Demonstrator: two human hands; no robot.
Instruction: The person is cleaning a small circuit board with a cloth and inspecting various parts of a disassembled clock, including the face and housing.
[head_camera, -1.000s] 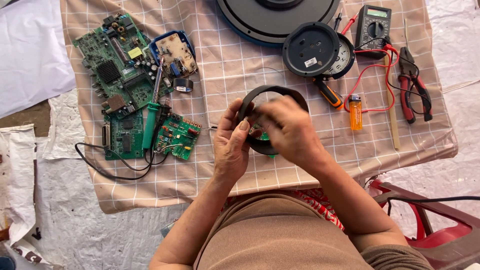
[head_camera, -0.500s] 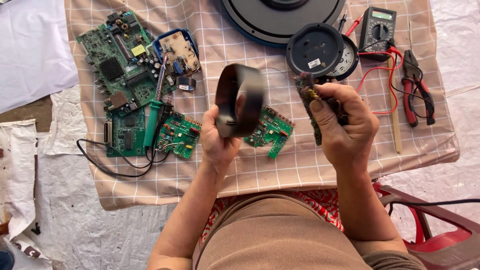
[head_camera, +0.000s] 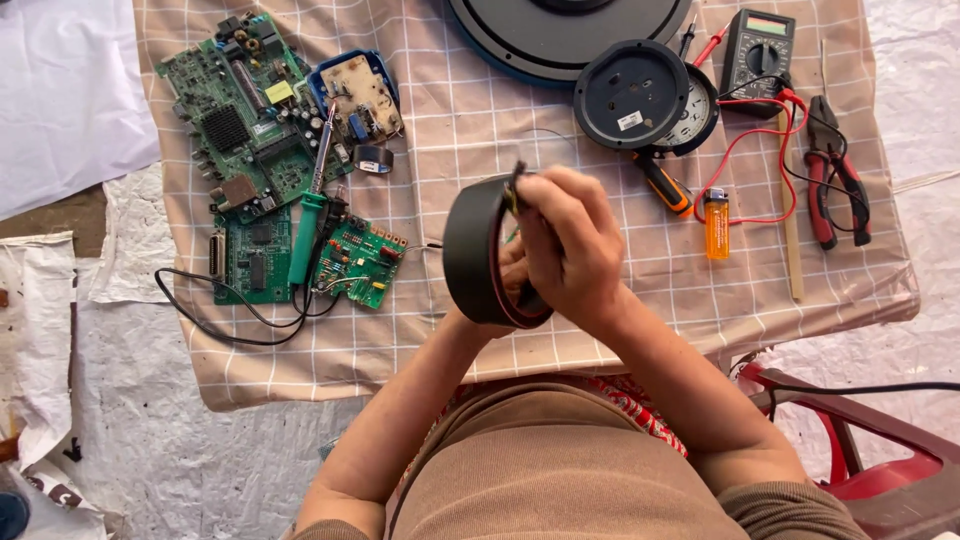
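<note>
Black ring (head_camera: 478, 250) gripped in both your hands, left (head_camera: 510, 268), right (head_camera: 572, 240), mid-frame; loosen either grip and it drops onto the counter (head_camera: 640, 300).

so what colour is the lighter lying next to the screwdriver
Orange, with a silver metal top; the lighter shows best in the head view, lying on the checked cloth.

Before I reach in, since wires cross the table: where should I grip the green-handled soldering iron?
Grip the soldering iron by its green handle, coming from the near side. It lies lengthwise across the circuit boards, metal tip pointing away, black cord trailing from the handle end.
</note>
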